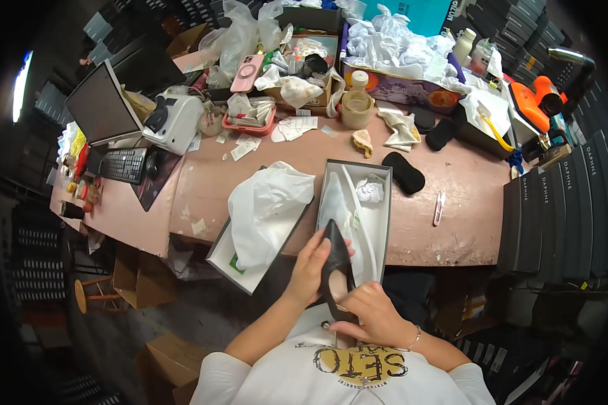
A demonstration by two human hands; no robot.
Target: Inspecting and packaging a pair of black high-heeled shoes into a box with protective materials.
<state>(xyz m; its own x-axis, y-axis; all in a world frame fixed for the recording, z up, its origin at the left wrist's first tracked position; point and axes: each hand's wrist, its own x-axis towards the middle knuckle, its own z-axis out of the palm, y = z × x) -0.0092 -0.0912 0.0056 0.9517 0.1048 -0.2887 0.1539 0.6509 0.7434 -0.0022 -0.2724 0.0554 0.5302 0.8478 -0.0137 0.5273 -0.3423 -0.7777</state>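
A black pointed shoe point(336, 253) is held in front of my chest, its toe pointing away from me. My left hand point(307, 267) grips it near the toe, with the thumb on top. At the heel end my right hand point(380, 312) is closed around the shoe; its fingertips are partly hidden. Just beyond lies a white-lined shoebox point(388, 202), holding a pale wrapped item point(332, 196), a white strip point(359, 209) and crumpled tissue point(370, 191). To its left, white paper point(267, 209) spills over a second box part point(255, 282).
Black shoe pads point(404, 173) and small pink-handled snips point(439, 208) lie right of the box. A jar point(357, 108), a red basket point(251, 128) and paper-filled boxes line the back. Monitor point(101, 101) and keyboard point(123, 165) stand left; stacked dark shoeboxes point(554, 216) rise at right.
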